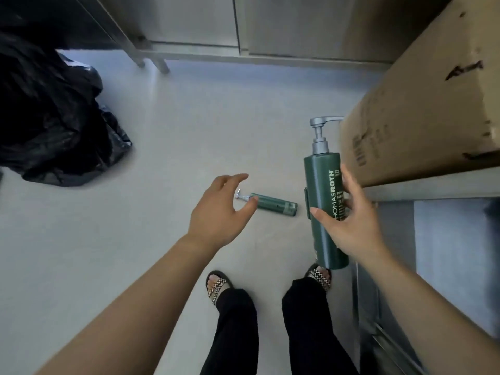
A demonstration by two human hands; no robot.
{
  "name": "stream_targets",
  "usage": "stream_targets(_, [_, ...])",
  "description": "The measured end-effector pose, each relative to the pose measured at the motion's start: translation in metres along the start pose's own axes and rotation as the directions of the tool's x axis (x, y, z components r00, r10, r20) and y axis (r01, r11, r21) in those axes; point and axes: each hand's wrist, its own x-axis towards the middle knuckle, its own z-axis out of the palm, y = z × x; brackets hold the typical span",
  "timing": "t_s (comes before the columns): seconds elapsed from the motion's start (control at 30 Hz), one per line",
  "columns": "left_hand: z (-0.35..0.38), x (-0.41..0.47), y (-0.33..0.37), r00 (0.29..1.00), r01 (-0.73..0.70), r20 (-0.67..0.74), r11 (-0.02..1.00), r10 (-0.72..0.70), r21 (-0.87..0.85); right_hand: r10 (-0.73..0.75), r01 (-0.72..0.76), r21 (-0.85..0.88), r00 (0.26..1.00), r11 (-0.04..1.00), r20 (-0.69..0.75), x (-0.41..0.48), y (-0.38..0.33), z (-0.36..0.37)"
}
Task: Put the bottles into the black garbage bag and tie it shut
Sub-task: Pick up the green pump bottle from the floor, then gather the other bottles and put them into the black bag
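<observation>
The bag [54, 117] lies slumped on the floor [189, 131] at far left, black, glossy, crumpled plastic. Its mouth does not show, so what it holds cannot be told. Neither bottle is in it.

The big bottle [320, 180] is at right, held off the floor and roughly upright, pump end far. It is a tall dark-green cylinder with a matte skin, white lettering down its side and a grey metallic pump whose spout points right toward the box [422, 104]. The right grip [351, 226] grasps it at mid-body, thumb on the near-left side and fingers wrapped behind.

The small bottle [273, 204] lies on its side on the floor between the two grips. It is a slim green tube with a silver pump pointing left. The left grip [219, 212] is released, fingers loosely spread, above that pump end — whether it touches cannot be told.

The box is plain brown cardboard, scuffed, resting on a steel worktop [433, 189] at right. Brushed-steel cabinets [243, 20] stand far. The floor is smooth and pale grey.
</observation>
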Motion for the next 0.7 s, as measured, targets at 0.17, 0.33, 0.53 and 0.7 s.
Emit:
stream_targets(0.17, [0.144,0.07,-0.084,0.998,0.061,-0.001,0.994,-0.061,0.088,0.043,-0.044,-0.026,0.998,0.999,-0.042,0.062,0.137,0.062])
stream_targets(0.33, [0.262,0.128,-0.152,0.995,-0.003,0.097,0.979,-0.017,0.205,-0.022,0.024,-0.125,1.0,0.992,0.019,0.13,0.244,0.106])
stream_targets(0.53, [0.332,0.189,-0.216,0.981,-0.181,0.112,0.959,0.159,0.216,-0.114,0.127,-0.233,0.991,0.964,0.07,0.196,0.324,0.13])
stream_targets(0.7, [0.353,0.211,-0.237,0.893,-0.404,0.337,0.862,0.299,0.305,-0.147,0.152,-0.185,0.988,0.971,0.041,0.222,0.331,0.135])
